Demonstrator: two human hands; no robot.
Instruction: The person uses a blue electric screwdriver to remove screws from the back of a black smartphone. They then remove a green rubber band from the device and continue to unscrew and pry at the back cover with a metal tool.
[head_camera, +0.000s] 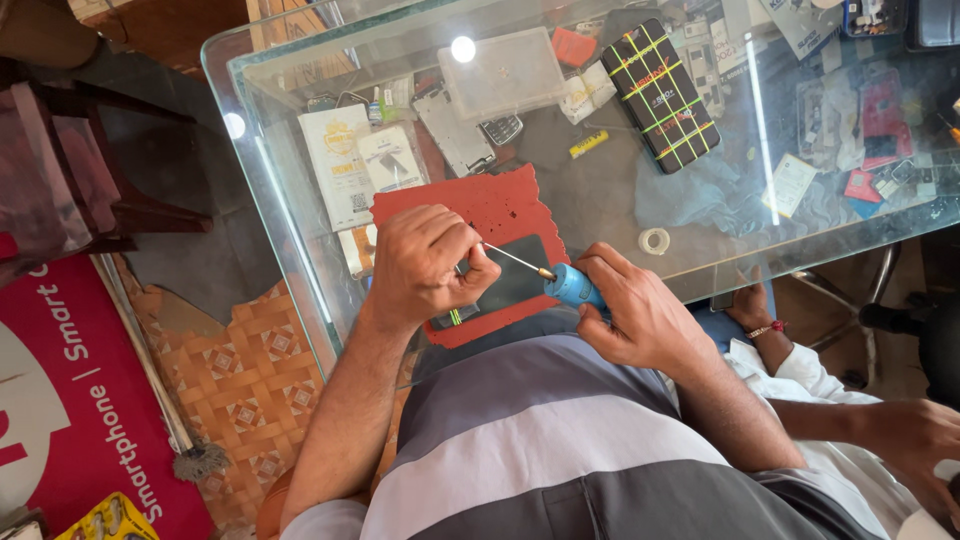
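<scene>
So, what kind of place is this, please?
Most likely a small phone repair counter. The right hand holds a blue-handled screwdriver to a small part pinched in the left hand, over a red work mat on a glass table strewn with phone parts and a black gridded case.

Both hands, left hand (425, 262) and right hand (640, 310), curled closed.

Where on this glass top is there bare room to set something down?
Barest patch: between the red mat, the black case with coloured lines and the tape ring. The far edge is crowded with boxes and packets. Left hand and right hand with the blue screwdriver fill the mat.
</scene>
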